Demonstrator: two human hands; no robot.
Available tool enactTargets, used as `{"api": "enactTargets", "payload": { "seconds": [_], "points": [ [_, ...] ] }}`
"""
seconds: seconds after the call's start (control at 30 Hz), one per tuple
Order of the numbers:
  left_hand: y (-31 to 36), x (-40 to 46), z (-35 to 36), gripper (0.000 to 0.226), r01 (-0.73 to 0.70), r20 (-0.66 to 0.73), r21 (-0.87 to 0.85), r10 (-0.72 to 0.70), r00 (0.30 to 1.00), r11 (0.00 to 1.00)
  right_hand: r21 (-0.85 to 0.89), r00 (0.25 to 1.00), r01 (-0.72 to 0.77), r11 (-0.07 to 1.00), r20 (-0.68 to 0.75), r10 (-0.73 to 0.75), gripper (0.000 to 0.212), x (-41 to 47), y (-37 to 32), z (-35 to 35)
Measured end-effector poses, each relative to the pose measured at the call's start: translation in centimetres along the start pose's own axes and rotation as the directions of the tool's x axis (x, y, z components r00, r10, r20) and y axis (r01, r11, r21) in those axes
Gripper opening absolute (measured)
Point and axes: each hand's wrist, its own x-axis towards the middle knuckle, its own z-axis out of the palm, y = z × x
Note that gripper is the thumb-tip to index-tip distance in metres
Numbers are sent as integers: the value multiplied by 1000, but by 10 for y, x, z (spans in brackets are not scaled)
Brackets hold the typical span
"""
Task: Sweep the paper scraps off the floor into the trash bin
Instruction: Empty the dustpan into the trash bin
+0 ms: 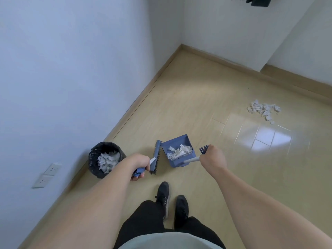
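Gripping the brush (155, 157) handle in my left hand (139, 165) and the dustpan (177, 151) handle in my right hand (212, 157), I keep it level, since those featherlight paper scraps (179, 151) spill easily.

Both bare forearms reach forward and down. The left hand (139, 164) curls round a brush handle (142, 168); the right hand (212, 158) grips a dustpan handle (192, 160), knuckles up. 2 feet stand below.

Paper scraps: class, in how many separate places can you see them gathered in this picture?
3: in the black-lined trash bin by the wall, in the blue dustpan held by the right hand, and a pile on the floor far right.
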Motion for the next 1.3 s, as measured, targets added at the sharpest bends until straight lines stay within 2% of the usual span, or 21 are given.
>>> {"api": "enactTargets", "payload": {
  "seconds": [0.37, 0.47, 0.53, 0.7, 0.93, 1.13, 1.23, 1.3],
  "points": [
    [-96, 7, -10, 11, -34, 71, 96, 27, 997, 995, 61, 997, -68, 996, -37, 70, 14, -78, -31, 67],
    [-139, 16, -27, 28, -59, 83, 140, 48, 995, 988, 103, 991, -113, 988, -62, 120, 17, -110, -45, 100],
    [-171, 23, -45, 30, -78, 99, 153, 63, 993, 985, 141, 985, -143, 980, -79, 155, 24, -132, -57, 127],
    [-227, 23, -64, 11, -45, 138, 150, 24, 990, 988, 131, 975, -178, 975, -113, 193, 14, -179, -70, 170],
    [-289, 18, -56, 16, -20, 108, 174, 1, 994, 985, 118, 958, -200, 973, -182, 220, 5, -228, -70, 201],
    [-347, 20, -51, 17, -49, 63, 119, 42, 997, 992, 166, 955, -187, 968, -202, 219, 7, -270, -77, 232],
    [-367, 25, -64, 13, -48, 81, 2, 47, 996, 999, 196, 952, -164, 967, -226, 207, 3, -286, -89, 245],
    [-382, 31, -79, 21, -52, 94, -89, 60, 994, 995, 196, 947, -156, 968, -248, 203, 1, -297, -101, 255]
  ]
}}
